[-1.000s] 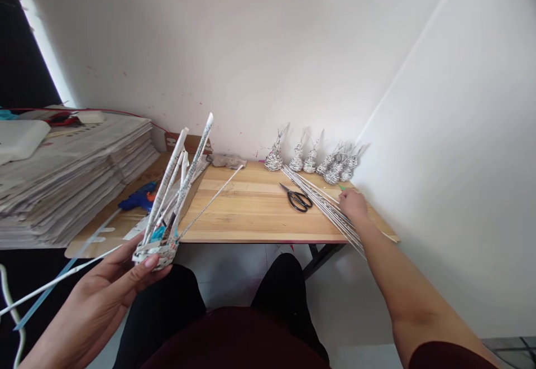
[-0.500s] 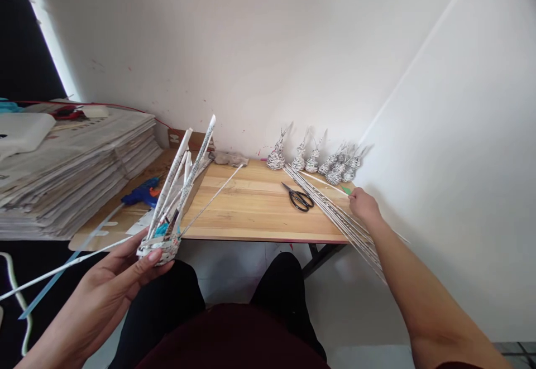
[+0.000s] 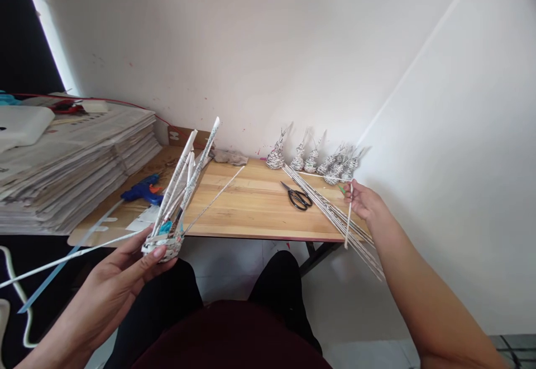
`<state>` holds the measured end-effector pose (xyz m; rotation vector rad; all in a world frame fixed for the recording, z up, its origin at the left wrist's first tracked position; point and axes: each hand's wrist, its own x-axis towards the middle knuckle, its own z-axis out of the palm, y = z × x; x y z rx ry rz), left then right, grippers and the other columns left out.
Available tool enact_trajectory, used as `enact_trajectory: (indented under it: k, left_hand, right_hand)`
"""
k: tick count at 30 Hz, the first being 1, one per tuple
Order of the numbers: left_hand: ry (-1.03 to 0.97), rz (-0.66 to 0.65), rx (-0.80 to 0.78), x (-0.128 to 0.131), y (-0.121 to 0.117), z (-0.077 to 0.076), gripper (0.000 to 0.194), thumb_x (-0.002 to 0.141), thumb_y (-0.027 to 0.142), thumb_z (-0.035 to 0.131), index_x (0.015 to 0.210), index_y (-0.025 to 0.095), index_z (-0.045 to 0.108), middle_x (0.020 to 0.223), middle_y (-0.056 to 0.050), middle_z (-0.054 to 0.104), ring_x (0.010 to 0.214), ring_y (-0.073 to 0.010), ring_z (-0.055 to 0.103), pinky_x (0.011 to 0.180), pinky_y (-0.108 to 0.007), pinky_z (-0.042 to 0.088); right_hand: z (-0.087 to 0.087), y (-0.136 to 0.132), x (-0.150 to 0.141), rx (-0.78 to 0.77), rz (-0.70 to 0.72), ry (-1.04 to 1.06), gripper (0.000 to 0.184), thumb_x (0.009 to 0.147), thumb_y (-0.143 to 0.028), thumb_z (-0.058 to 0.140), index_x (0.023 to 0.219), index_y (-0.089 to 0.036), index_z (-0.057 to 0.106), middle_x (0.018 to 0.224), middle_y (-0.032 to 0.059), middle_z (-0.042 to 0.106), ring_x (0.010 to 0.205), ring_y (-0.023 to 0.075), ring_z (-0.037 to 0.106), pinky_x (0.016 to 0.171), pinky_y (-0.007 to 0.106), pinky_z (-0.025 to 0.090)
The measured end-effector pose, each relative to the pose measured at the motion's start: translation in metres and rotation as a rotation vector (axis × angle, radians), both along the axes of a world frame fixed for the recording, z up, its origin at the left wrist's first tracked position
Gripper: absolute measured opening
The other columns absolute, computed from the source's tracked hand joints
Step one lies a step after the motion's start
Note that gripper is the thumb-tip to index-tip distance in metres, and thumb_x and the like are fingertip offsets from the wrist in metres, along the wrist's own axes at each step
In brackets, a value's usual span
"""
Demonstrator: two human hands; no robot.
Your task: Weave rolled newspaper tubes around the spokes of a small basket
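Observation:
My left hand (image 3: 134, 268) grips a small woven paper basket (image 3: 165, 248) by its base, above my lap. Tall rolled-paper stakes (image 3: 196, 168) stand up from it, with something blue inside. Two thinner rolled-paper strands stick out sideways from the basket. Over the right end of the table, my right hand (image 3: 363, 200) pinches a thin rolled-paper stick (image 3: 349, 221). One length hangs down from the fingers and another runs left, seemingly bent at the pinch. A small green piece (image 3: 342, 188) shows at the fingertips; its kind is unclear.
Black-handled scissors (image 3: 297, 197) lie beside a bundle of paper sticks (image 3: 329, 210) overhanging the table's front edge. Several woven gourd-like shapes (image 3: 275, 158) stand along the wall. A blue glue gun (image 3: 142, 189) lies left, near stacked newspapers (image 3: 84, 168).
My right hand has turned and lifted slightly, and the stick it holds now shows a length hanging down. The left hand and basket have shifted slightly right.

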<state>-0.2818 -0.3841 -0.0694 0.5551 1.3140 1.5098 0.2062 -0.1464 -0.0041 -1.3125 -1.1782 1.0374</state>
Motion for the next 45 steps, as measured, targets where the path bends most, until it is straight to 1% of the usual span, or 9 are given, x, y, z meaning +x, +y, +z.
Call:
enact_trajectory:
  k: [5, 10, 16, 20, 23, 27, 37, 42, 45]
  left_hand:
    - [-0.005, 0.005, 0.017, 0.002, -0.001, 0.002, 0.080, 0.057, 0.033, 0.097, 0.131, 0.028, 0.068, 0.122, -0.005, 0.076, 0.094, -0.0202, 0.074, 0.078, -0.026, 0.068]
    - [-0.023, 0.026, 0.005, 0.006, -0.001, 0.004, 0.081, 0.055, 0.031, 0.098, 0.130, 0.026, 0.068, 0.115, -0.006, 0.077, 0.091, -0.0199, 0.074, 0.075, -0.026, 0.068]
    - [-0.022, 0.009, -0.012, 0.005, -0.002, 0.001, 0.069, 0.060, 0.030, 0.096, 0.125, 0.026, 0.070, 0.122, -0.005, 0.075, 0.099, -0.0211, 0.072, 0.078, -0.028, 0.068]
    - [-0.028, -0.004, 0.004, 0.007, 0.001, 0.001, 0.064, 0.061, 0.028, 0.095, 0.121, 0.025, 0.073, 0.110, -0.004, 0.078, 0.094, -0.0204, 0.072, 0.077, -0.029, 0.068]
    - [-0.035, -0.025, 0.011, 0.010, 0.003, 0.001, 0.065, 0.061, 0.027, 0.095, 0.122, 0.024, 0.073, 0.108, -0.004, 0.077, 0.092, -0.0196, 0.072, 0.077, -0.029, 0.068]
    - [-0.047, -0.025, -0.005, 0.014, 0.002, 0.002, 0.067, 0.060, 0.026, 0.096, 0.123, 0.023, 0.073, 0.108, -0.005, 0.077, 0.089, -0.0188, 0.072, 0.075, -0.029, 0.068]
    - [-0.047, -0.012, 0.012, 0.005, 0.000, -0.002, 0.067, 0.064, 0.025, 0.094, 0.127, 0.029, 0.072, 0.109, -0.002, 0.078, 0.092, -0.0189, 0.072, 0.078, -0.028, 0.067]
    - [-0.042, -0.024, 0.021, 0.005, 0.002, -0.003, 0.066, 0.065, 0.028, 0.093, 0.127, 0.030, 0.072, 0.113, -0.002, 0.077, 0.096, -0.0197, 0.071, 0.080, -0.028, 0.067]
    - [-0.037, -0.025, 0.024, 0.006, 0.004, -0.003, 0.063, 0.066, 0.027, 0.092, 0.126, 0.030, 0.072, 0.114, -0.002, 0.077, 0.096, -0.0195, 0.071, 0.080, -0.029, 0.067]
  right_hand:
    - [0.002, 0.002, -0.032, -0.155, 0.055, 0.094, 0.018, 0.093, -0.036, 0.063, 0.089, -0.019, 0.065, 0.056, -0.0035, 0.050, 0.040, 0.0091, 0.039, 0.034, 0.019, 0.032]
    - [0.013, 0.019, -0.062, -0.120, 0.094, 0.191, 0.014, 0.092, -0.028, 0.061, 0.103, -0.021, 0.066, 0.055, -0.0072, 0.047, 0.039, 0.0070, 0.036, 0.036, 0.015, 0.029]
    - [0.020, 0.010, -0.099, -0.112, 0.235, 0.282, 0.024, 0.086, -0.024, 0.064, 0.111, -0.025, 0.064, 0.059, -0.0074, 0.053, 0.044, 0.0084, 0.046, 0.041, 0.017, 0.036]
    - [0.036, -0.002, -0.120, -0.059, 0.316, 0.311, 0.039, 0.085, -0.025, 0.068, 0.123, -0.031, 0.062, 0.067, -0.0064, 0.060, 0.052, 0.0103, 0.055, 0.048, 0.020, 0.044]
    - [0.050, 0.000, -0.132, 0.059, 0.402, 0.248, 0.046, 0.086, -0.025, 0.068, 0.131, -0.030, 0.062, 0.069, -0.0048, 0.064, 0.055, 0.0105, 0.057, 0.051, 0.020, 0.046]
    - [0.055, 0.013, -0.140, 0.081, 0.398, 0.149, 0.050, 0.086, -0.028, 0.071, 0.135, -0.028, 0.062, 0.066, -0.0050, 0.065, 0.052, 0.0098, 0.057, 0.048, 0.020, 0.043]
    - [0.043, 0.040, -0.136, 0.091, 0.322, 0.118, 0.052, 0.085, -0.023, 0.072, 0.136, -0.024, 0.061, 0.061, -0.0063, 0.063, 0.047, 0.0086, 0.055, 0.046, 0.018, 0.043]
    - [0.061, 0.047, -0.133, 0.093, 0.339, 0.081, 0.051, 0.085, -0.024, 0.072, 0.135, -0.027, 0.063, 0.061, -0.0065, 0.063, 0.048, 0.0096, 0.056, 0.046, 0.018, 0.043]
    - [0.077, 0.047, -0.135, 0.173, 0.416, 0.097, 0.049, 0.085, -0.024, 0.072, 0.134, -0.028, 0.064, 0.062, -0.0065, 0.062, 0.052, 0.0100, 0.058, 0.050, 0.019, 0.046]
